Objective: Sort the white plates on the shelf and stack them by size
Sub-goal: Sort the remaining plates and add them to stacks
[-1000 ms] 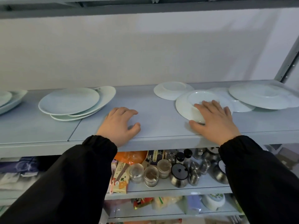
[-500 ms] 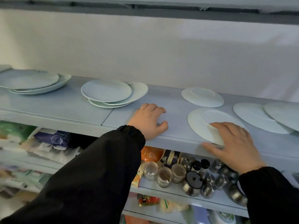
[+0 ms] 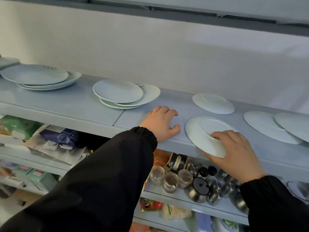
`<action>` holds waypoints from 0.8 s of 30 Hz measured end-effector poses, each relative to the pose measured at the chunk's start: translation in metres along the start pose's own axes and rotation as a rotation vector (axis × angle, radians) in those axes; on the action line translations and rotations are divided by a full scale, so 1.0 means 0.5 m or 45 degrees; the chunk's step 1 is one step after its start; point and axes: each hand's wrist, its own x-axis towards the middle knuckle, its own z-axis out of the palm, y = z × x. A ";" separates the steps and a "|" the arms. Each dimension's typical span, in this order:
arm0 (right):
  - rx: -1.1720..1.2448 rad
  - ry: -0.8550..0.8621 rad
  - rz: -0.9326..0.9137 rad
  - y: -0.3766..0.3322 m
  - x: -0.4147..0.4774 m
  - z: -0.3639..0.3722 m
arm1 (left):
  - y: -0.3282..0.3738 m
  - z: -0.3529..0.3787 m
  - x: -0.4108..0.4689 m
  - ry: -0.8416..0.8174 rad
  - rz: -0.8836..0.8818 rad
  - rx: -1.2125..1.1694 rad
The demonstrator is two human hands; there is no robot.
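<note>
Whereas half a second ago the right hand (image 3: 237,151) lay flat on the upside-down plate (image 3: 200,133), it now has that plate drawn toward the front of the shelf (image 3: 70,104), so the plate's near rim juts out past the shelf edge. The fingers (image 3: 222,135) curl over the plate's raised foot ring and the thumb hooks under the overhanging rim, gripping it. The left hand (image 3: 160,123) rests palm-down on bare shelf just left of this plate as before, fingers loosely bent and grasping nothing. Behind the gripped plate lies a smaller upside-down plate (image 3: 213,103), apart from it. To the right, two large plates (image 3: 267,126) overlap. To the left sit a loose stack of three plates (image 3: 120,93) and, farther left, another stack (image 3: 38,77). Jars and tins (image 3: 189,180) crowd the shelf below.
</note>
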 end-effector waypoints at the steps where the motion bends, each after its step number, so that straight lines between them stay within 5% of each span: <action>1: 0.002 -0.012 -0.002 -0.005 0.002 -0.002 | 0.000 -0.001 0.000 0.000 0.001 -0.006; 12: 0.120 -0.066 0.152 -0.041 0.029 -0.048 | -0.032 -0.034 -0.038 0.119 0.149 -0.325; 19: 0.411 0.377 0.166 -0.095 0.098 -0.052 | -0.153 -0.170 -0.044 0.258 0.185 -0.191; 24: 0.694 0.644 0.445 -0.202 0.170 -0.052 | -0.315 -0.263 -0.068 0.347 -0.021 -0.174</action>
